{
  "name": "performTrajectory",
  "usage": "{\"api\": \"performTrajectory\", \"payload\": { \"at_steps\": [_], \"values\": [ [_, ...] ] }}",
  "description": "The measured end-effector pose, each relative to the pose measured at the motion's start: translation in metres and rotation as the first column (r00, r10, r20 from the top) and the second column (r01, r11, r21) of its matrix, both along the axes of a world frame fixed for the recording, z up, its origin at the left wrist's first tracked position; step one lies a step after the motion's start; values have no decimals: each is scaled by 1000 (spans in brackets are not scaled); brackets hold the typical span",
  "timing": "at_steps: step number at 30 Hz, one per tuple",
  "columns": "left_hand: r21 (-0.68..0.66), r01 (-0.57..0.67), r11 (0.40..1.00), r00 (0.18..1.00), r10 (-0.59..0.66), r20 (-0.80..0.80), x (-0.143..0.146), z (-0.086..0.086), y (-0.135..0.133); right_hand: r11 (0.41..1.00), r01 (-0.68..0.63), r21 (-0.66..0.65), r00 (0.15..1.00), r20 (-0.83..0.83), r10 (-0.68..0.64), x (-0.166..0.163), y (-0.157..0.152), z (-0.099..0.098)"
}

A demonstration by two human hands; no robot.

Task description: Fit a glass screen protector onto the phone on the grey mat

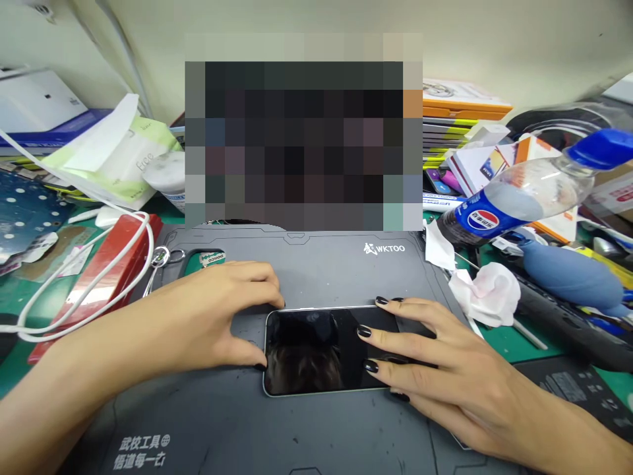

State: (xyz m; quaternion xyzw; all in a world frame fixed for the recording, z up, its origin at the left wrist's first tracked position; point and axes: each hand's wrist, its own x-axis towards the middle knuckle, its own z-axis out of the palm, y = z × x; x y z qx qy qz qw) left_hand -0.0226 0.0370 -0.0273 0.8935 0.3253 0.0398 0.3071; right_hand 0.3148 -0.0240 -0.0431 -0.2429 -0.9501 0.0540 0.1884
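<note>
A black smartphone point(306, 353) lies screen up on a grey work mat point(316, 264) in front of me. My left hand point(212, 310) holds its left end, fingers curled over the top corner and thumb at the lower corner. My right hand point(425, 356) rests on the right half of the screen with fingers stretched flat across the glass.
A red box point(106, 264) with a white cable point(74, 297) lies left of the mat. A tipped cola bottle point(524, 194), a crumpled tissue point(487, 290), a blue air blower point(573, 277) and stacked boxes point(465, 125) crowd the right. A pixelated block covers the middle back.
</note>
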Motion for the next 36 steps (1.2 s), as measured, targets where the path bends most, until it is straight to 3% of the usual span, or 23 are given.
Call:
{"api": "performTrajectory", "payload": {
  "at_steps": [9, 15, 18, 26, 36],
  "values": [
    [-28, -51, 998, 994, 48, -96, 8, 7, -10, 1000, 26, -16, 998, 61, -25, 2, -8, -2],
    [68, -66, 995, 956, 83, -281, 23, 8, -25, 977, 180, 113, 977, -134, -164, 18, -11, -11],
    [107, -72, 992, 962, 98, -256, 23, 2, -30, 964, 240, 115, 963, -152, -222, 25, -9, -13],
    [129, -69, 989, 973, 96, -212, 28, -4, -31, 971, 239, 24, 971, -40, -237, 20, -7, -12],
    [96, -87, 992, 976, 104, -190, 30, -10, -42, 955, 286, 75, 956, -87, -279, 27, -6, -13]
  ]
}}
